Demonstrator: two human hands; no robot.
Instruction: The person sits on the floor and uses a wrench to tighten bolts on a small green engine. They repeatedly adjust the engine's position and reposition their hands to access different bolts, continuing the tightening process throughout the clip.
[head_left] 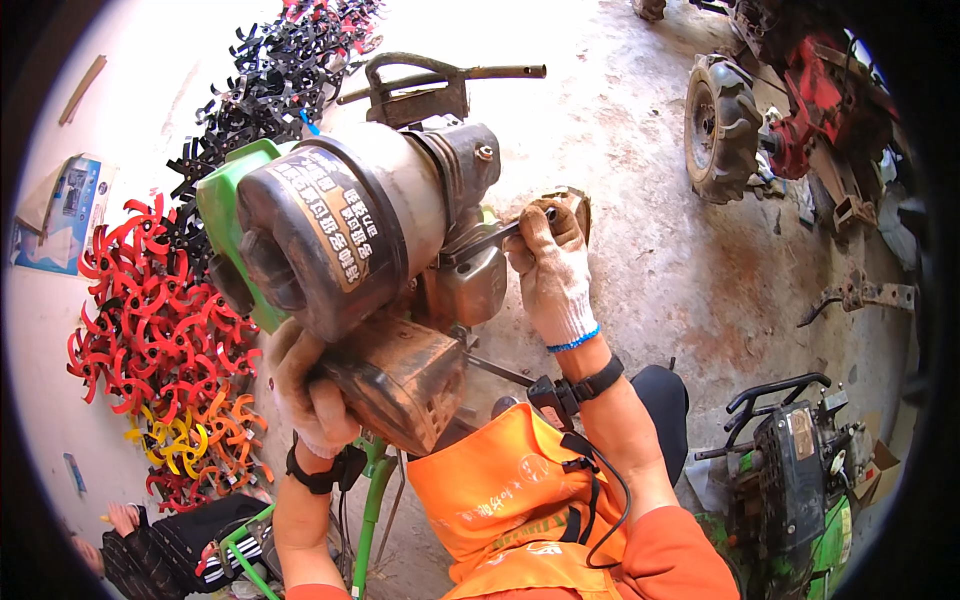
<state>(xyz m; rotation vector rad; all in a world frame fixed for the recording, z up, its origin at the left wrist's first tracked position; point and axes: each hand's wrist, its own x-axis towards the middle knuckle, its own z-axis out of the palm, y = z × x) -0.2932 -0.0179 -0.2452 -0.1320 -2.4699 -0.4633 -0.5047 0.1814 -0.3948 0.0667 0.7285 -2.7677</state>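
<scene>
The gloved fingers of the right hand (550, 265) appear to pinch the dark bar (487, 241) by its end; its long axis slants from them leftward and lower, toward the engine (405, 200). The left hand (312, 395) bends its fingers against the box (392, 375) just right of them; whether they clench, I cannot tell. Work seems midway: box and cap (310, 235) sit fitted; what remains is unclear.

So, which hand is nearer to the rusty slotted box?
Left. The left hand is at the left edge of the rusty slotted box; the right hand is farther up and right, gripping a dark bar.
</scene>
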